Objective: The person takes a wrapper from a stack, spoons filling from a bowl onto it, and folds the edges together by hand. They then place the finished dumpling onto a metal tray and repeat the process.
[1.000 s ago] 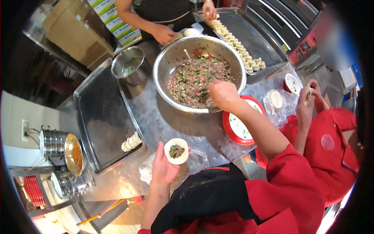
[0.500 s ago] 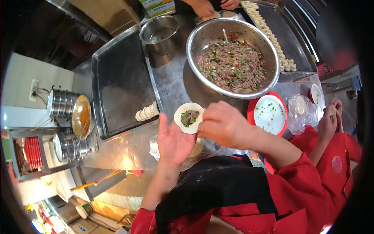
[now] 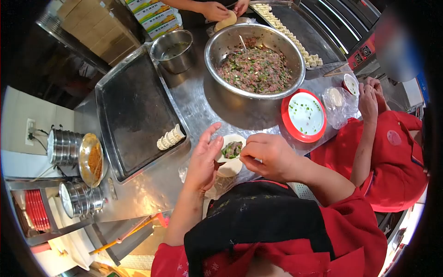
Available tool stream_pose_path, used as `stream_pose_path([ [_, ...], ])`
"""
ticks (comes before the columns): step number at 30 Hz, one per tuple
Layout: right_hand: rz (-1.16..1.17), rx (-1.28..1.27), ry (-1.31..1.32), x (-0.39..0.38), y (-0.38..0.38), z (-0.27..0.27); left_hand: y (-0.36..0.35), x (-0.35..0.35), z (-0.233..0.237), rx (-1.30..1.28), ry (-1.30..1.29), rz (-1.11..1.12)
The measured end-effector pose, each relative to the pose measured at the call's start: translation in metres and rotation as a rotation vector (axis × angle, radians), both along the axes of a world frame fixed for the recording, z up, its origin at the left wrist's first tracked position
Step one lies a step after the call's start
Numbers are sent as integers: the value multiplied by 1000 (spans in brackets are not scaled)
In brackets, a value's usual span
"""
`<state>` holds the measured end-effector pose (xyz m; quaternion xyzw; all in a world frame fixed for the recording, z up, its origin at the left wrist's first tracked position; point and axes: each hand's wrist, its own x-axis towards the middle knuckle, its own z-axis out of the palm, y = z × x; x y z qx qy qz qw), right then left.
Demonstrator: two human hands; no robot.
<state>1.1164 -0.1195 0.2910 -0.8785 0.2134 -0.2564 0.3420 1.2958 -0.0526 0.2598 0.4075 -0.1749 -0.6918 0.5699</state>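
Note:
Between my hands is a round dumpling wrapper (image 3: 225, 156) with a lump of green-flecked meat filling (image 3: 232, 149) on it. My left hand (image 3: 203, 161) holds its left side, thumb at the near face. My right hand (image 3: 272, 157) is closed in a pinch at the wrapper's right edge, its fingertips partly hidden. Just below lie more round wrappers (image 3: 229, 169) on clear plastic. Left of my hands, a short row of pleated dumplings (image 3: 170, 137) sits on a dark metal tray (image 3: 134, 106). Ahead stands a large steel bowl (image 3: 217, 79) of meat filling with a spoon handle sticking up.
A steel pot (image 3: 174, 57) holds liquid. A red-rimmed plate (image 3: 305, 115) carries green bits. Another tray (image 3: 318, 34) bears rows of dumplings. Across the table, a person's hands (image 3: 221, 11) hold a wrapper; at right, another person's hands (image 3: 370, 97) work. Steel containers (image 3: 64, 147) stand at left.
My left hand has turned from a flat palm under the wrapper to gripping its side. My right hand stays pinched at its right edge. The camera view has shifted.

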Motion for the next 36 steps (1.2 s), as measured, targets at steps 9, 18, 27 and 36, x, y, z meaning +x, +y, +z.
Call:
stream_pose_path([
  [9, -41, 98, -47, -7, 9, 23, 29, -6, 17, -166, -542, -316],
  [18, -99, 676, -115, -37, 16, 4, 38, -9, 37, -328, -536, -94],
  [27, -68, 290, 26, -31, 21, 5, 37, -17, 40, -498, -901, -85],
  [36, -224, 450, -165, -26, 32, 14, 31, -22, 39, -688, -1094, 1],
])
